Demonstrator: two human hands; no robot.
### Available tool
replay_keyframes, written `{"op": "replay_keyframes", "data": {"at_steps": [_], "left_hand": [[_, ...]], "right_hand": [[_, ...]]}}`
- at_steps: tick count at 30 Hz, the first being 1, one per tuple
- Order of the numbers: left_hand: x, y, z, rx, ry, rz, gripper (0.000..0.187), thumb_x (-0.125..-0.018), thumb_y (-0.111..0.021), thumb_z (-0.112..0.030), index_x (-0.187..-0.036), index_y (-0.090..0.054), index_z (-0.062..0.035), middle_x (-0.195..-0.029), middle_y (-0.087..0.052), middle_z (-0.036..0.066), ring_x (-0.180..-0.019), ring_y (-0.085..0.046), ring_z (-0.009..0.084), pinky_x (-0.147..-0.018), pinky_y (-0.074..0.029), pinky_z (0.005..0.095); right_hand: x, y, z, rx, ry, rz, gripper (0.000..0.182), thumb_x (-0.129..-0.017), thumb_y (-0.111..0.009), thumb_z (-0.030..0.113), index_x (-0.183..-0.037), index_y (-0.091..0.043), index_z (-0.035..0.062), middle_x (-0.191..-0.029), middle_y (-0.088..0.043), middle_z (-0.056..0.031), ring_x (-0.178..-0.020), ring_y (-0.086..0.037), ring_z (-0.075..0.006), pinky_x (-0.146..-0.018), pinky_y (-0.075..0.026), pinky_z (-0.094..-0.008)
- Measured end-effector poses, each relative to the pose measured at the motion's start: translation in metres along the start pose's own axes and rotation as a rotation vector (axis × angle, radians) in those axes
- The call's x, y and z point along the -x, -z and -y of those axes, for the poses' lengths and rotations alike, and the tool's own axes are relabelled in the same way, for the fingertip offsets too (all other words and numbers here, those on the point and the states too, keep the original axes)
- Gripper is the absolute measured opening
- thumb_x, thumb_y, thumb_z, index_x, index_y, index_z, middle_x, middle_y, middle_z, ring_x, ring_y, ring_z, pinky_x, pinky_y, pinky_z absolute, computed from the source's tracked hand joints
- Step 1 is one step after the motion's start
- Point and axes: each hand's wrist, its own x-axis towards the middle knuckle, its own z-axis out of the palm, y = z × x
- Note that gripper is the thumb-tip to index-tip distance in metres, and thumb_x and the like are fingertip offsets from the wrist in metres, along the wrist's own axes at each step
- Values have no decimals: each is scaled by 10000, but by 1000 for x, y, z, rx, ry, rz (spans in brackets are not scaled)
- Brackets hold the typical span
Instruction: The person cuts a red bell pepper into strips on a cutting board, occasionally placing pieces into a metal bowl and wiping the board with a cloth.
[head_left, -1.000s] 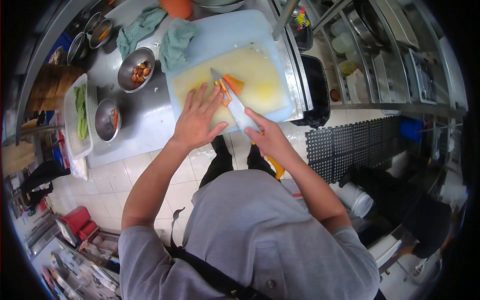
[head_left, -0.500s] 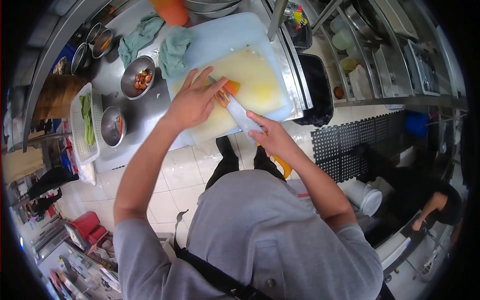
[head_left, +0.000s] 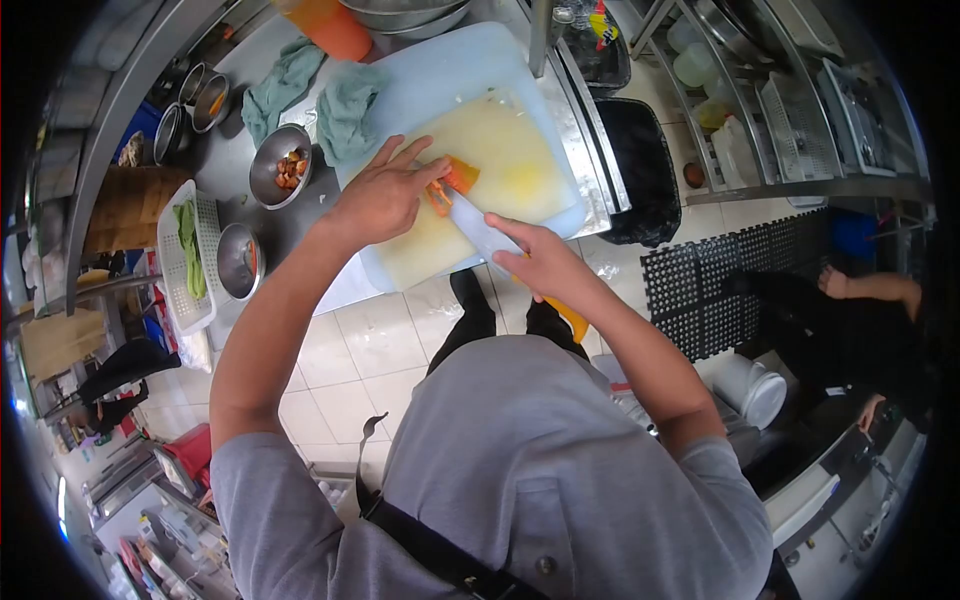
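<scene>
On the pale cutting board lies a chunk of orange vegetable, a carrot by its look, with thin cut sticks beside it. My left hand steadies the carrot with the fingers nearest the blade, while other fingers splay over the board; its thumb is hidden. My right hand grips a broad-bladed knife with an orange-yellow handle showing below the palm. The blade lies at a slant against the carrot sticks, its tip near my left fingers.
Left of the board stand a metal bowl with orange-brown chunks, another metal bowl and a white basket of green stalks. A green cloth touches the board. A black-lined bin stands at right. Another person is at far right.
The view has shifted slightly. My hands stay at the carrot with the knife, with only a small change in the blade's angle. The person at right has moved their arms.
</scene>
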Motion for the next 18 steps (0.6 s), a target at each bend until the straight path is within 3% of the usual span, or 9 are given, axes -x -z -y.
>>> {"op": "replay_keyframes", "data": {"at_steps": [3,6,8,9,11,15,18], "left_hand": [[-1,2,1,-31,-42,-6,639,-906,-556,26,-1538,-578,-72,-1401,-696,176,-1571,-406,319,-1352,-240,537],[1,4,-4,18,47,17,615,-918,-561,22,-1526,-588,-70,-1397,-702,172,-1575,-403,318,-1351,-242,540],[1,-9,5,61,36,102,718,-875,-460,102,-1520,-571,-193,-1630,-525,193,-1630,-312,401,-1340,-235,528],[1,-11,5,60,38,101,718,-875,-460,102,-1520,-571,-193,-1630,-525,193,-1630,-312,401,-1340,-235,528],[0,-12,7,35,44,71,658,-928,-478,67,-1512,-584,-216,-1670,-489,169,-1589,-350,456,-1332,-252,527],[1,-5,-3,83,93,1,585,-981,-492,17,-1503,-595,-226,-1697,-456,163,-1557,-381,471,-1325,-273,523],[-3,-7,2,102,147,77,544,-1012,-513,-51,-1519,-591,-234,-1704,-444,170,-1549,-397,455,-1313,-299,517]], "right_hand": [[4,1,2,16,-36,6,658,-1049,-679,151,-1673,-471,183,-816,-627,-47,-478,-485,-91,-453,-449,-292],[20,6,-10,118,-39,29,655,-1050,-678,157,-1671,-478,207,-826,-636,-52,-476,-487,-96,-457,-452,-294],[22,6,-8,126,-53,34,653,-1050,-678,158,-1669,-481,218,-822,-636,-50,-474,-488,-95,-453,-450,-292],[24,7,-6,131,-66,32,652,-1050,-678,158,-1668,-484,230,-818,-635,-48,-473,-489,-95,-450,-448,-290],[27,12,2,132,-79,57,642,-1048,-671,161,-1662,-490,208,-820,-635,-60,-490,-498,-106,-464,-459,-301],[34,17,1,131,-163,152,639,-1041,-679,155,-1654,-499,182,-832,-640,-67,-502,-515,-109,-451,-464,-304],[39,17,-7,46,-157,178,653,-1031,-697,136,-1653,-497,157,-843,-645,-52,-491,-522,-96,-426,-450,-293]]}}
